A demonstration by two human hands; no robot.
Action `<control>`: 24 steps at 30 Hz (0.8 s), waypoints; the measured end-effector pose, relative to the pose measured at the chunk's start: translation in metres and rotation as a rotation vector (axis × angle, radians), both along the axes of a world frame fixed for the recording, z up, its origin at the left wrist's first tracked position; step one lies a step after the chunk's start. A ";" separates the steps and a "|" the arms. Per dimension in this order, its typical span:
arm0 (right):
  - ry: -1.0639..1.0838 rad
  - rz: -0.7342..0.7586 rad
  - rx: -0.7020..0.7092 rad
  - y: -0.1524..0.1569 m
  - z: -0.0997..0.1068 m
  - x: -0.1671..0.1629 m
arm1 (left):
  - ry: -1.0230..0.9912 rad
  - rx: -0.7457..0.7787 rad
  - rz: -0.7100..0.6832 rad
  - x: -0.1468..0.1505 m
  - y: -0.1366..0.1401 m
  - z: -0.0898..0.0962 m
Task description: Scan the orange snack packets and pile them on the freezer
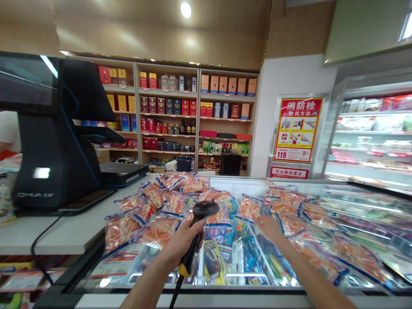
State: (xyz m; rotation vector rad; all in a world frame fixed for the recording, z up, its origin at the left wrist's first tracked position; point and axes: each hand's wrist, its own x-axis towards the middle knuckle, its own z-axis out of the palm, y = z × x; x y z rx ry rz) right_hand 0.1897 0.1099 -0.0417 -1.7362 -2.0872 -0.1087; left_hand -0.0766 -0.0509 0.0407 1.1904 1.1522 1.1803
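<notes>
My left hand (pixel 186 240) is wrapped round the handle of a black and yellow barcode scanner (pixel 206 208), its head raised over the freezer and its cord hanging down. My right hand (pixel 269 227) is closed at the lower right corner of a clear, blue-edged bag of orange-pink food (pixel 249 207); its fingertips are partly hidden. Similar bags lie heaped on the freezer's glass top, with one pile (pixel 174 201) to the left and another (pixel 309 223) to the right. Under the glass, colourful ice cream packs (pixel 217 262) show.
At left, a black checkout terminal (pixel 54 141) stands on a white counter (pixel 64 236), its cable (pixel 40 240) hanging over the edge. Shelves of boxed goods (pixel 167 107) line the back wall. A red poster (pixel 298 128) and an open chiller (pixel 373 128) are at right.
</notes>
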 end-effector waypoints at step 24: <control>0.669 -0.216 0.195 -0.005 0.002 -0.027 | -0.014 0.061 -0.138 0.021 -0.009 0.018</control>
